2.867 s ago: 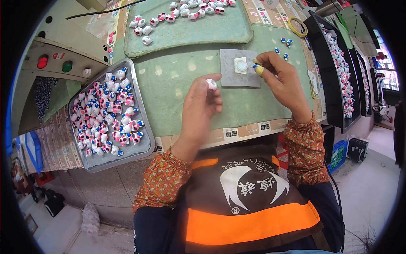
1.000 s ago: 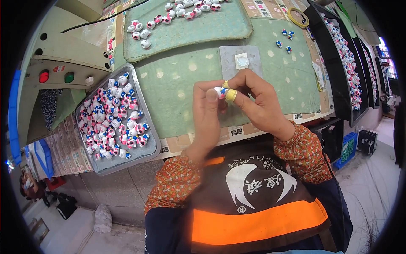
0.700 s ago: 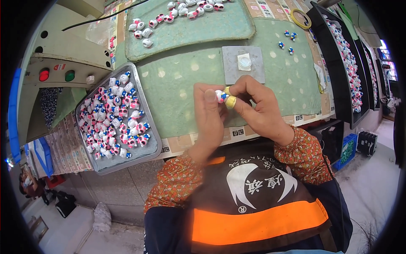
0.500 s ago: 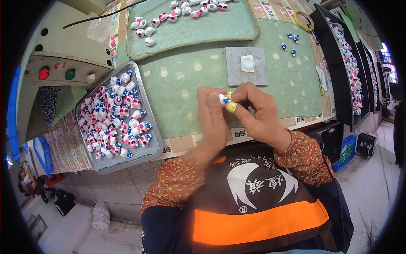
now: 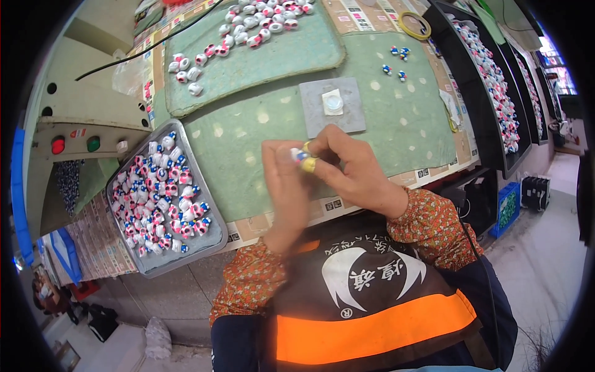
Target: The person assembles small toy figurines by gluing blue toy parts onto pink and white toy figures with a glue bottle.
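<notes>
Pinched between my two hands is a small white and blue figurine, mostly covered by fingers. My left hand is closed on its left side, somewhat blurred. From the other side my right hand grips it with thumb and forefinger, both wearing yellow finger covers. Just beyond the hands, a grey square plate bears a small round clear dish on a white patch. To the left, a metal tray holds many white, pink and blue figurines.
A green padded board with white and pink heads lies at the back. Several small blue pieces and a yellow tape roll are far right. Black bins of parts line the right; a machine box with buttons stands left.
The whole view has shifted, moving the table items leftward in the picture. Both hands stay together on the figurine, which is now more hidden by the fingers.
</notes>
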